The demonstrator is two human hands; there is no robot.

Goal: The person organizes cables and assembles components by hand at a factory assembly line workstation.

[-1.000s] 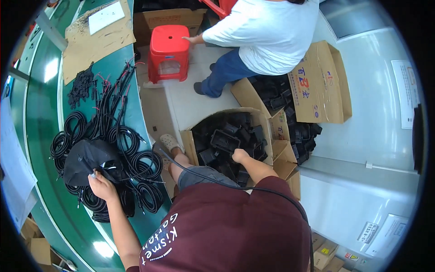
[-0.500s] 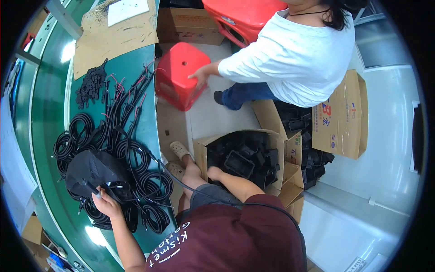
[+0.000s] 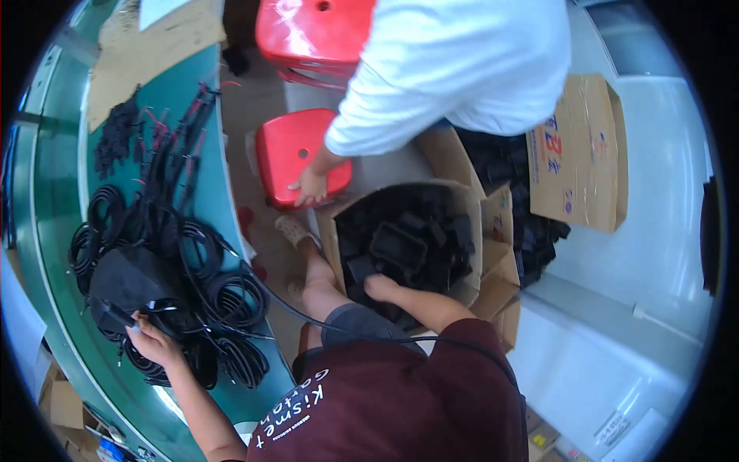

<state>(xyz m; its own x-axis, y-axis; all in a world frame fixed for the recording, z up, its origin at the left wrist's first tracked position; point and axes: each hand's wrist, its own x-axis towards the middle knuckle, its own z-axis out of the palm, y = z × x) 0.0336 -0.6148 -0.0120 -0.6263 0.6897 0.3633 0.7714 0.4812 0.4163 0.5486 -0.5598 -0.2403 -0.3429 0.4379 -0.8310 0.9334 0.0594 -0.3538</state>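
My left hand (image 3: 152,340) rests on the green table (image 3: 54,231), closed on a black cable end (image 3: 115,314) beside a black box-shaped part (image 3: 131,276). Coils of black cable (image 3: 231,296) lie all around it. My right hand (image 3: 380,287) reaches into an open cardboard box (image 3: 483,231) on the floor, its fingers among black plastic parts (image 3: 400,246); whether it grips one is hidden.
A person in a white shirt (image 3: 454,69) bends over with a hand (image 3: 309,187) on a red stool (image 3: 289,150). Another red stool (image 3: 312,31) stands behind. A second open box (image 3: 581,146) holds more black parts. Loose cables (image 3: 173,138) and a brown cardboard sheet (image 3: 146,46) lie further up the table.
The view has dipped closer to the floor box. The person in white has leaned nearer, hand still on the red stool. My right hand stays in the box, my left at the cables.
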